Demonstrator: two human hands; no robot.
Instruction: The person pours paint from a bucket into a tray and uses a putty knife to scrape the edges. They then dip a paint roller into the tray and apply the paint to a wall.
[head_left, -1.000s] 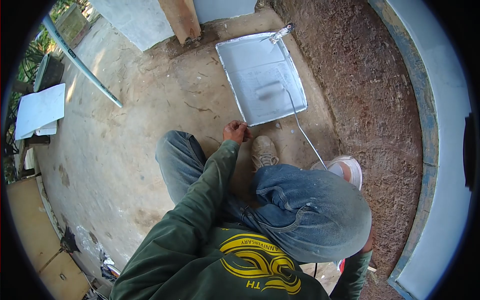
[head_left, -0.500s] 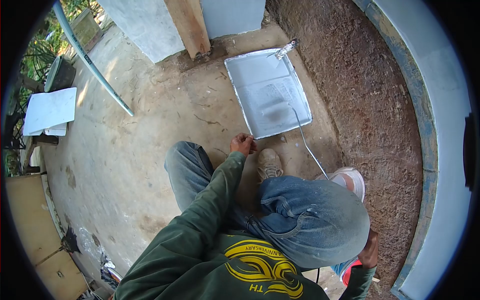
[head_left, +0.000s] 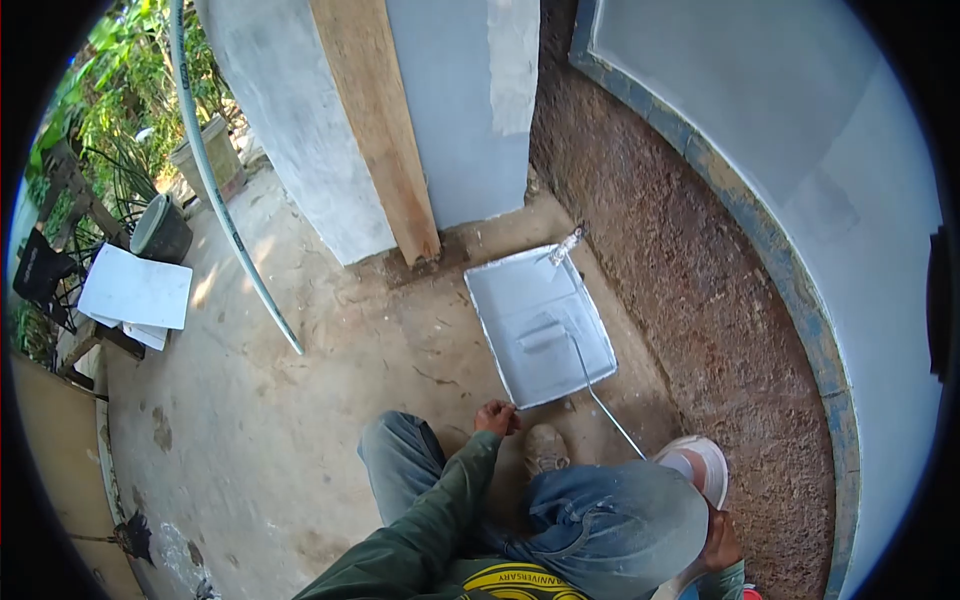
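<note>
A shallow paint tray [head_left: 590, 384] coated with pale grey-white paint lies on the floor ahead of my feet. My left hand [head_left: 497, 418] pinches its near left corner. A paint roller [head_left: 543, 335] rests in the tray, around its middle. Its thin metal rod [head_left: 615, 418] runs over the near rim towards my right shoe, and its far end is hidden by my leg. My right hand [head_left: 720, 543] is low beside my right knee, fingers curled; what they hold is hidden. A bit of something red [head_left: 750, 594] shows under the right sleeve.
A pillar with a wooden board [head_left: 375, 130] rises behind the tray. To the right runs a rough brown ledge [head_left: 690, 260] below a grey wall [head_left: 760, 120]. A pale hose [head_left: 225, 205] hangs at left, near white sheets [head_left: 135, 287] and a dark bucket [head_left: 160, 230].
My view has tilted up, so the tray and hands sit lower in the picture. The roller has shifted farther from me within the tray. My left hand stays at the tray's corner.
</note>
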